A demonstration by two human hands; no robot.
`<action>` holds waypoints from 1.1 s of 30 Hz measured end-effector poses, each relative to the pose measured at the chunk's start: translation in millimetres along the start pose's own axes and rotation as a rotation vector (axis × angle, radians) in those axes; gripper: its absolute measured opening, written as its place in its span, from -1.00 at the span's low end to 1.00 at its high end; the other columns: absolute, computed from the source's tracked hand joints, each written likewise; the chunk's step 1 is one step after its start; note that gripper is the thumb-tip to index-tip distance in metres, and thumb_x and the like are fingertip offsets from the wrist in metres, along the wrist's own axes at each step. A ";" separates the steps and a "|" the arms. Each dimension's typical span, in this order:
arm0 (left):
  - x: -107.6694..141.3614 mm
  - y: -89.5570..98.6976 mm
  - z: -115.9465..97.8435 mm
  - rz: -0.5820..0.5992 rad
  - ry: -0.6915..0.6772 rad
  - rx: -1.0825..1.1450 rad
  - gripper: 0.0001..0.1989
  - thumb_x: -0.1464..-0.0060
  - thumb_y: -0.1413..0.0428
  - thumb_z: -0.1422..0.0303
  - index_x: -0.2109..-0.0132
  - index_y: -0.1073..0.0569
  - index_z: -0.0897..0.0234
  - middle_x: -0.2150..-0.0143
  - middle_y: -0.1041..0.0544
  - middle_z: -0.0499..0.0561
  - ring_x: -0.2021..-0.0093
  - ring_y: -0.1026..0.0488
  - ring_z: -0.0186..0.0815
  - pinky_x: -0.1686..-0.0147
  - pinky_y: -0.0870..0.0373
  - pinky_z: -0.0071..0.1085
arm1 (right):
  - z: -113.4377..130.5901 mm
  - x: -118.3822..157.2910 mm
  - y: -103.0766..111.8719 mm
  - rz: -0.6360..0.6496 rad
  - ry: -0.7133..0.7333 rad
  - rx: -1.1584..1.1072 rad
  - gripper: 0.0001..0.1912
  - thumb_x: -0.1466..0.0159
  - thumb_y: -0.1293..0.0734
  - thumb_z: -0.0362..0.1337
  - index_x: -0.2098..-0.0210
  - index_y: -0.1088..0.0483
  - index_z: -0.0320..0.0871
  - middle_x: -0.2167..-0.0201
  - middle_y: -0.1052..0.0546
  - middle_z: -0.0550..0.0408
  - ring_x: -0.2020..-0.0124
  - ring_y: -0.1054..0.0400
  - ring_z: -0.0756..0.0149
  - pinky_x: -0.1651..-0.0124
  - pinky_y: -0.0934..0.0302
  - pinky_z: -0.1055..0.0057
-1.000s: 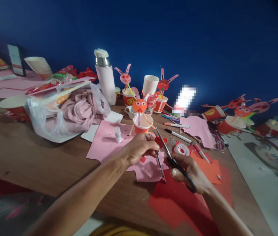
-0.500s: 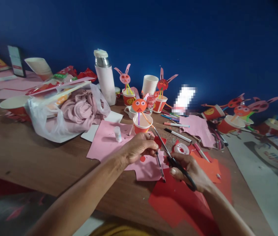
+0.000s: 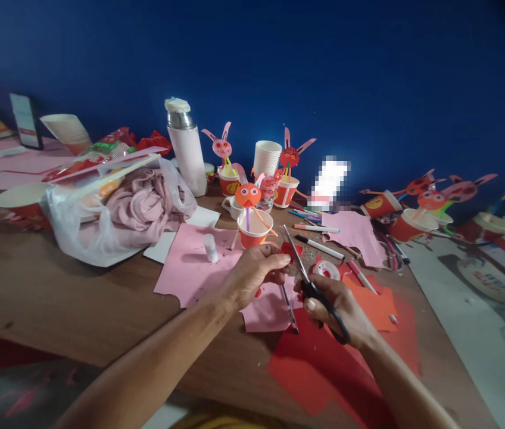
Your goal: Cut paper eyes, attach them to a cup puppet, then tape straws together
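Black-handled scissors (image 3: 329,302) are in my right hand (image 3: 339,304), whose fingers wrap round the handles; the metal blades point up and left. Close to the blades, my left hand (image 3: 261,268) pinches a small red paper piece (image 3: 290,251). Under my hands lie pink paper (image 3: 264,316), a thin dark pen (image 3: 289,310) and a large red sheet (image 3: 306,363). Just beyond my left hand stands a paper cup (image 3: 255,229) with an orange paper face (image 3: 248,195) on coloured sticks.
Behind are a white thermos (image 3: 187,149), stacked cups (image 3: 267,158) and more cup figures (image 3: 289,157). A plastic bag (image 3: 100,232) with cloth sits at left. Markers (image 3: 321,246), a tape roll (image 3: 326,271) and orange paper (image 3: 373,304) lie at right.
The view has shifted slightly, so the table items sit a little lower and further left. Both hands stay close together, with the scissors still in my right hand.
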State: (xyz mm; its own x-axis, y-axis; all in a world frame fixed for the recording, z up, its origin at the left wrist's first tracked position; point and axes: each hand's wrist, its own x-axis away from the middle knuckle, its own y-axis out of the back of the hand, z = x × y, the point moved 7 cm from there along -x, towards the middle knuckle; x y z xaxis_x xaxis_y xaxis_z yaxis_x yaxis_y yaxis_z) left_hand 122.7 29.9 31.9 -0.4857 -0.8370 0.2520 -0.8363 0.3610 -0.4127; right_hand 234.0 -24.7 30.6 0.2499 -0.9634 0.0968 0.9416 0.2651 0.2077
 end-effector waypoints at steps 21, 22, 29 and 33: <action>0.8 5.6 -10.5 -0.027 -0.027 -0.133 -0.93 0.23 -0.05 0.51 0.59 -0.32 0.35 0.65 -0.36 -0.12 0.64 -0.28 -0.53 0.55 -0.22 -0.52 | 7.3 -1.0 -8.3 0.034 0.086 -0.013 -0.60 -0.06 -0.31 0.03 0.37 -0.29 -0.21 0.63 -0.25 0.21 0.65 -0.13 0.49 0.62 -0.01 0.52; 0.7 5.5 -10.5 -0.025 -0.026 -0.131 -0.93 0.23 -0.05 0.51 0.58 -0.32 0.35 0.66 -0.36 -0.12 0.64 -0.28 -0.53 0.55 -0.22 -0.52 | 7.6 -1.1 -8.3 0.032 0.083 -0.013 -0.60 -0.05 -0.32 0.03 0.37 -0.29 -0.21 0.63 -0.25 0.21 0.65 -0.13 0.50 0.62 0.00 0.52; -0.4 4.5 -11.1 0.023 -0.013 -0.119 -0.93 0.24 -0.05 0.52 0.59 -0.30 0.36 0.67 -0.34 -0.14 0.67 -0.26 -0.54 0.56 -0.22 -0.51 | 4.0 -1.5 -7.8 0.045 0.052 -0.014 -0.55 -0.02 -0.34 0.04 0.36 -0.31 -0.25 0.64 -0.25 0.21 0.67 -0.12 0.52 0.64 -0.01 0.53; -2.0 6.3 -9.9 0.040 -0.006 -0.117 -0.97 0.26 -0.05 0.51 0.57 -0.32 0.37 0.67 -0.34 -0.15 0.67 -0.26 -0.54 0.56 -0.23 -0.51 | 2.1 -0.5 -7.5 0.045 0.022 -0.013 -0.52 0.00 -0.34 0.06 0.35 -0.31 -0.26 0.66 -0.25 0.22 0.68 -0.11 0.52 0.65 0.00 0.53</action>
State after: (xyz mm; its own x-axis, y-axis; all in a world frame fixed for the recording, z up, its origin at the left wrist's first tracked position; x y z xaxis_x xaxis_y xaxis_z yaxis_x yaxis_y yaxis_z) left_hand 115.9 37.9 37.5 -0.5180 -0.8234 0.2319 -0.8404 0.4393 -0.3173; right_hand 226.3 -26.1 31.0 0.2969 -0.9511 0.0845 0.9321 0.3079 0.1908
